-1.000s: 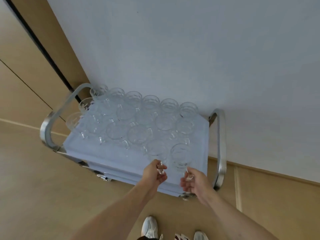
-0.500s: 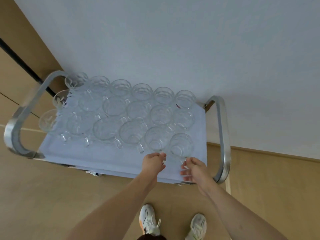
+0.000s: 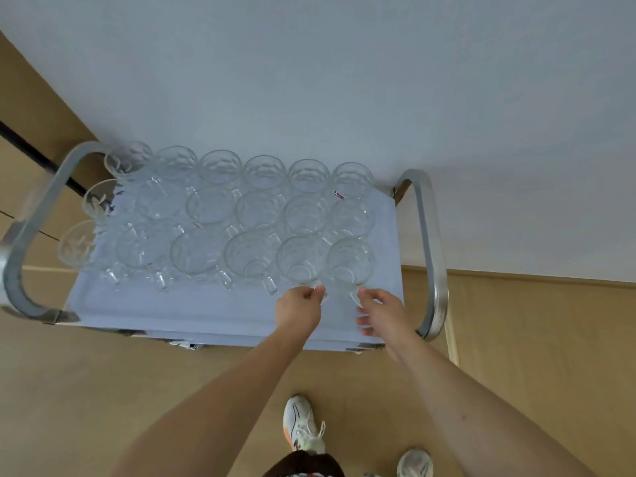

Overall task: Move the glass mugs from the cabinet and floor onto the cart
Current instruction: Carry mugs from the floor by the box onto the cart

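Several clear glass mugs stand in three rows on the pale blue top of the cart [image 3: 206, 315]. My left hand [image 3: 298, 308] has its fingers curled round the handle of the front-row glass mug [image 3: 300, 260], second from the right. My right hand [image 3: 381, 309] pinches the handle of the rightmost front glass mug [image 3: 350, 261] with thumb and forefinger, its other fingers loose. Both mugs stand upright on the cart top, close to their neighbours.
Curved metal handles rise at the cart's left end [image 3: 31, 235] and right end [image 3: 434, 256]. A white wall [image 3: 344, 80] stands right behind the cart. My shoes [image 3: 303, 425] are on the tan floor in front of it.
Both hands carried their mugs forward from the cart's front edge and set them down at the right end of the front row. The view moved closer to the cart.
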`<action>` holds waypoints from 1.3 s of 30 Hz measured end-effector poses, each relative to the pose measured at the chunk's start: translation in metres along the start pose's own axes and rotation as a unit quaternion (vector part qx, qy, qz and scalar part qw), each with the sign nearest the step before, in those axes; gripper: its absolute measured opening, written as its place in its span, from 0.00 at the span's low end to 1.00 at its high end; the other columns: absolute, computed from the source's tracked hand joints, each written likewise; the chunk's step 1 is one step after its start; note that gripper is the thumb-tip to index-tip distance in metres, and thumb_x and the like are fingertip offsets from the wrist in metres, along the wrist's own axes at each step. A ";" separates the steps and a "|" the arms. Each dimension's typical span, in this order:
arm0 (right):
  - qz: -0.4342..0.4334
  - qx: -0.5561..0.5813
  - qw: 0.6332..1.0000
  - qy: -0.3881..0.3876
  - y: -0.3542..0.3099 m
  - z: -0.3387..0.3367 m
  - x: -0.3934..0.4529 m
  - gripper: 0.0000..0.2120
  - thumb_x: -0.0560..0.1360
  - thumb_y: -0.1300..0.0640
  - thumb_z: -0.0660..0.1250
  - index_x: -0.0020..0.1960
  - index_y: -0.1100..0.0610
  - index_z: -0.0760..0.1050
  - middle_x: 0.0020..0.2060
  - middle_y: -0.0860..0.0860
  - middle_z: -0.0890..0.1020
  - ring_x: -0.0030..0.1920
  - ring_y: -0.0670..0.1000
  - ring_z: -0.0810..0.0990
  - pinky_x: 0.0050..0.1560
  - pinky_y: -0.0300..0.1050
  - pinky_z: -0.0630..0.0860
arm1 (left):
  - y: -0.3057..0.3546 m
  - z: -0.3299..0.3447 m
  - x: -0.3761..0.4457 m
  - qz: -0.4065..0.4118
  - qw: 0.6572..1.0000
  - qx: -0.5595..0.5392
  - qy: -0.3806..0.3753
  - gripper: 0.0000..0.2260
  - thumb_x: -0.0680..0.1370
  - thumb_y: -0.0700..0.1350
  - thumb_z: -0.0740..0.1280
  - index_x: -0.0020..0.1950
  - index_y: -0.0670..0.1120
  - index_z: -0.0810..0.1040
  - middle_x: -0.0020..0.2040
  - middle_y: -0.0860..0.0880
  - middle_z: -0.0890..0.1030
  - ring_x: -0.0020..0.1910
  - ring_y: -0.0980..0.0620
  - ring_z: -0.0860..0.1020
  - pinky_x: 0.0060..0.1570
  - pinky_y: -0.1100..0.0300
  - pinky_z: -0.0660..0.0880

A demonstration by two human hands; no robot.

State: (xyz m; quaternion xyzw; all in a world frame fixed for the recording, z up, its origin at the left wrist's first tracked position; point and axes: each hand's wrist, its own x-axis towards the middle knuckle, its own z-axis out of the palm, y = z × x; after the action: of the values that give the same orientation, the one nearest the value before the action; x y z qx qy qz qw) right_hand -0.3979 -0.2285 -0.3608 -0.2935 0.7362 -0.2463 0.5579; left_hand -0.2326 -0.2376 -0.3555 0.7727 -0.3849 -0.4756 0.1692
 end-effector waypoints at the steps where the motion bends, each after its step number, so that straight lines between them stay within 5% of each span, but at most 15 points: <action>1: 0.002 -0.004 1.000 0.000 0.001 -0.001 -0.001 0.13 0.79 0.42 0.66 0.56 0.50 0.78 0.49 0.54 0.83 0.45 0.54 0.84 0.41 0.44 0.81 | 0.001 -0.003 -0.004 0.004 1.000 0.028 0.005 0.17 0.82 0.57 0.62 0.48 0.45 0.82 0.35 0.46 0.77 0.37 0.52 0.74 0.35 0.59 0.68; 4: -0.014 -0.020 1.000 0.000 -0.003 -0.009 -0.009 0.18 0.78 0.42 0.68 0.63 0.49 0.75 0.54 0.52 0.82 0.48 0.54 0.83 0.43 0.46 0.81 | 0.007 -0.010 -0.018 0.019 0.994 0.106 0.027 0.14 0.79 0.57 0.63 0.52 0.50 0.83 0.47 0.49 0.83 0.51 0.46 0.79 0.46 0.58 0.72; 9: -0.083 -0.070 0.994 0.006 -0.027 -0.042 -0.027 0.26 0.77 0.44 0.69 0.71 0.51 0.69 0.60 0.52 0.78 0.55 0.54 0.80 0.57 0.52 0.80 | 0.039 -0.011 -0.056 0.053 0.979 0.193 0.049 0.16 0.78 0.54 0.64 0.40 0.43 0.80 0.39 0.47 0.81 0.41 0.46 0.80 0.39 0.58 0.73; 17: -0.247 -0.169 0.952 0.062 -0.061 -0.167 -0.079 0.26 0.79 0.46 0.66 0.74 0.52 0.67 0.66 0.54 0.76 0.65 0.54 0.75 0.66 0.51 0.73 | 0.143 0.043 -0.130 0.264 0.930 0.240 0.087 0.18 0.81 0.55 0.63 0.68 0.49 0.77 0.60 0.47 0.81 0.59 0.47 0.79 0.59 0.54 0.75; 26: -0.257 -0.287 0.892 0.237 -0.007 -0.375 -0.132 0.30 0.78 0.41 0.64 0.77 0.50 0.63 0.68 0.56 0.73 0.68 0.58 0.72 0.66 0.53 0.71 | 0.248 0.192 -0.233 0.495 0.817 0.293 0.024 0.20 0.81 0.56 0.63 0.70 0.49 0.73 0.65 0.46 0.78 0.65 0.45 0.75 0.62 0.52 0.72; 39: -0.076 -0.252 0.845 0.465 0.144 -0.607 -0.251 0.33 0.78 0.40 0.63 0.78 0.49 0.59 0.73 0.53 0.68 0.71 0.59 0.65 0.69 0.55 0.66 | 0.309 0.437 -0.414 0.703 0.601 0.354 -0.136 0.25 0.80 0.59 0.61 0.76 0.51 0.67 0.75 0.45 0.68 0.74 0.44 0.63 0.71 0.48 0.65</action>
State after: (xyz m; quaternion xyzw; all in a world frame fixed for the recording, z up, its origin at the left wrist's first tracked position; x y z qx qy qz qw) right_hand -0.9554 0.0721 -0.1353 -0.3303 0.9215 -0.2012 0.0361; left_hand -0.8491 -0.0791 -0.1256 0.1893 -0.9663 -0.1353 0.1104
